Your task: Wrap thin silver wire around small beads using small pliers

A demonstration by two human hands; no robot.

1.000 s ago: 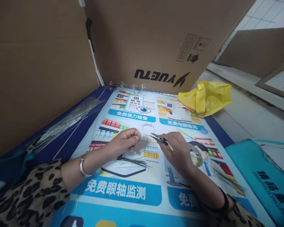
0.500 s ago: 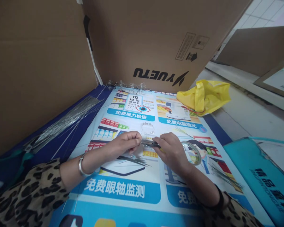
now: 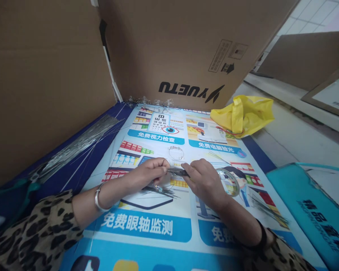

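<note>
My right hand (image 3: pixel 205 180) is closed around pliers (image 3: pixel 178 172), whose jaws reach left to the fingertips of my left hand (image 3: pixel 152 171). That left hand is pinched on a thin beaded wire (image 3: pixel 158 188), its small shiny beads hanging just below the fingers. Exactly what lies between the jaws is too small to tell. Just beyond both hands a beaded ring (image 3: pixel 176 153) rests on the printed sheet (image 3: pixel 180 226). Dark thin wires (image 3: pixel 161 192) lie under the left hand. Beside my right wrist is a round coil (image 3: pixel 228 182), partly covered by the hand.
Cardboard panels (image 3: pixel 169 49) rise at the back and left. Along their foot lie several clear beaded pieces (image 3: pixel 151 101). A bundle of silvery wires (image 3: pixel 81 139) and teal-handled cutters (image 3: pixel 25 188) are on the left. A yellow bag (image 3: pixel 243 116) and a teal pouch (image 3: pixel 307 203) lie right.
The pliers have moved left and down, from apart to meeting my left fingertips. Over the last half second both hands have stayed nearly in place. The view has shifted slightly.
</note>
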